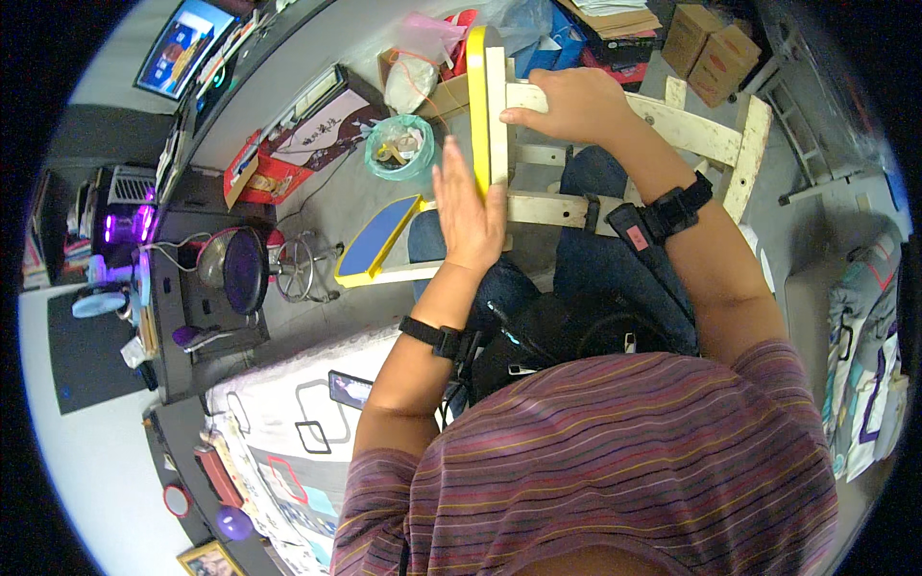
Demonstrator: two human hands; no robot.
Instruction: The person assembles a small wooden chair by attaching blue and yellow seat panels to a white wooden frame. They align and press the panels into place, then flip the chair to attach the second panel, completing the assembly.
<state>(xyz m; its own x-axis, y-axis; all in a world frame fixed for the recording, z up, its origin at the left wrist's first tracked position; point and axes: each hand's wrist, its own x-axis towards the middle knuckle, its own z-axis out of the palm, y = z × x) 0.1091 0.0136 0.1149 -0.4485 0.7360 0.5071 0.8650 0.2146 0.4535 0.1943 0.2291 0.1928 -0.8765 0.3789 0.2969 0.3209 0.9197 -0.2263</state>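
1. At the lower left of the frame, a bed (252, 389) is covered by a patterned sheet.
2. At the upper centre and right, a cream wooden frame (711, 139) is held across the denim-covered legs. Its rails and end post are seen joined, so the main structure is judged put together.
3. Left of centre, a dark wheeled stool (240, 274) is seen standing.
4. At the upper centre, a yellow-edged panel (479, 115) is set across the rail ends. How firmly it is fastened, and so how much work is left, cannot be told.
5. Just left of centre, a blue-faced board (375, 240) is edged in yellow; its join is hidden behind the left arm.
6. Above that board, a bin (399, 146) is lined in turquoise.
7. A rail near the panel is gripped by the right hand (576, 101), fingers curled over it.
8. The left hand (468, 221) is held flat, fingers straight, its thumb at the panel's lower end; nothing is grasped.
9. On the bed, a phone (350, 389) is laid.
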